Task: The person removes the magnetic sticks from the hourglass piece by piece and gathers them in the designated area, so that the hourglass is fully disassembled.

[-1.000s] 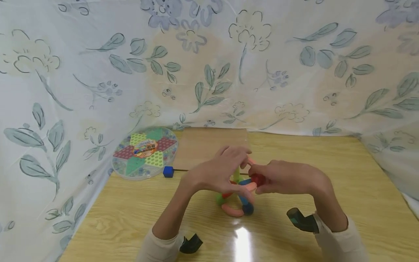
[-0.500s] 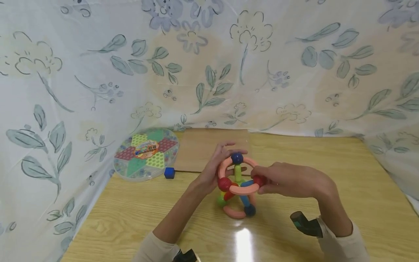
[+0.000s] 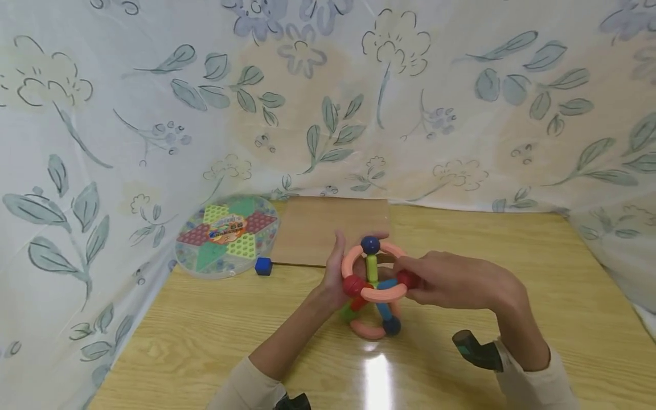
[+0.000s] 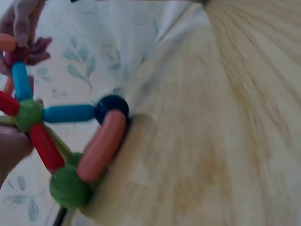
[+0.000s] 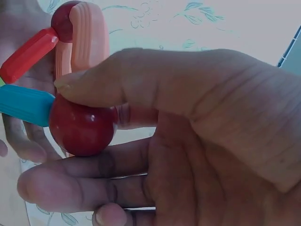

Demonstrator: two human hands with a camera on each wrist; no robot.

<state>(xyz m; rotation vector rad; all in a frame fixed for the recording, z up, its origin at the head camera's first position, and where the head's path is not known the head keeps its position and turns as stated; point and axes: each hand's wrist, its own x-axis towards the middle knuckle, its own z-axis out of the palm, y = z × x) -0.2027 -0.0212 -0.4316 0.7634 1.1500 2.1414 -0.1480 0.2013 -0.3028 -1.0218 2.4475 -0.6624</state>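
A magnetic stick-and-ball model [image 3: 383, 294] stands on the table, with a ring of curved salmon sticks on top. A dark blue ball [image 3: 370, 245] and two red balls join the ring. My right hand [image 3: 456, 280] pinches the ring's right red ball [image 5: 82, 125] between thumb and fingers. At the left side, my left hand [image 3: 335, 279] lies close around the model, its thumb straight up and its other fingers partly hidden behind the ring. Below, red and blue sticks meet a green centre ball [image 4: 29, 115]; a green ball [image 4: 70, 188] and a dark blue ball form its feet.
A round Chinese checkers board [image 3: 228, 236] lies at the back left of the wooden table [image 3: 195, 341]. Beside it are a small blue cube [image 3: 263, 266] and a flat brown board [image 3: 307, 228]. A floral cloth [image 3: 287, 131] hangs behind.
My left hand has drawn back from over the top of the ring to its left side, uncovering the ring, and its thumb now points up. My right hand keeps hold of the red ball.
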